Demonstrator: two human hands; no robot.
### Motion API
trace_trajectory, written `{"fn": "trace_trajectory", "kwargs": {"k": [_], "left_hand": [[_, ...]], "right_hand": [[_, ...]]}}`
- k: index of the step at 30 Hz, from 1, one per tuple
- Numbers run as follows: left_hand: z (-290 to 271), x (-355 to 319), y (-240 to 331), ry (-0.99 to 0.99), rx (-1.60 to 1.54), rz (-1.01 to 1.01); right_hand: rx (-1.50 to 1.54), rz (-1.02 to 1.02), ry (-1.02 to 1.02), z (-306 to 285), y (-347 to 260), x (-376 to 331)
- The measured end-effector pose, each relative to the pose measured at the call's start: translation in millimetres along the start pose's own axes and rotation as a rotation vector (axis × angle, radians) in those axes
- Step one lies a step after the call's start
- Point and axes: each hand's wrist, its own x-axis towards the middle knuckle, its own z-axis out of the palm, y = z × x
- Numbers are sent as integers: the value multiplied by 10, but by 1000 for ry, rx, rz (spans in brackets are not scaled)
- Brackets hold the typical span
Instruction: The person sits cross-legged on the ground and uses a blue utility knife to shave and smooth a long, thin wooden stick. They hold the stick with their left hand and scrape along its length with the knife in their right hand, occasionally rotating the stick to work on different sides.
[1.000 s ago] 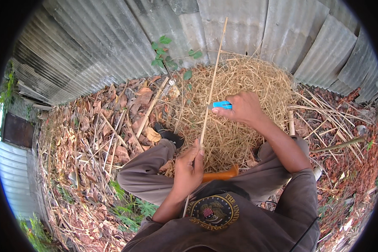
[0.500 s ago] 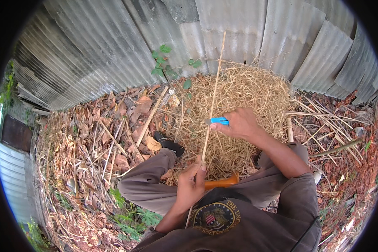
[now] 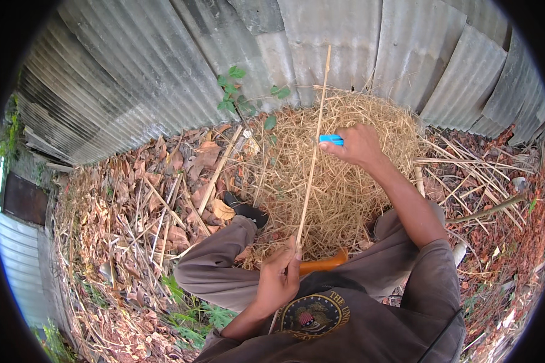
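A long, thin bamboo strip [image 3: 313, 172] slants up and away from my lap, its far end in front of the metal fence. My left hand [image 3: 278, 273] is closed around its lower part, close to my shirt. In my closed right hand [image 3: 358, 145] is a blue utility knife [image 3: 332, 140], held against or right beside the strip about halfway along; the blade cannot be made out. Beneath the strip lies a heap of pale shavings [image 3: 351, 199]. An orange object [image 3: 324, 264] with a flared end rests between my legs, partly hidden by my left hand and shirt.
Corrugated metal sheets [image 3: 333, 42] stand as a fence across the far side. Dry leaves [image 3: 127, 187] and loose sticks cover the ground at left. More thin strips [image 3: 466, 175] are scattered at right. A small green vine [image 3: 230, 91] grows by the fence.
My right hand with the knife has moved up and slightly right along the strip, away from my body. The strip leans a little more to the right; my left hand keeps its grip.
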Motion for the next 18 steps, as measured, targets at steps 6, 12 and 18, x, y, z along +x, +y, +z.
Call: {"fn": "trace_trajectory", "kwargs": {"k": [6,12,18], "left_hand": [[99,-203,-26,-6,-37,48],[-74,-334,25,-106,-18,-31],[-223,-424,21,-167,-38,-92]], "right_hand": [[-114,335,24,-62,731,256],[-227,291,170,-62,1349,159],[-309,312,125,-5,1468,176]]}}
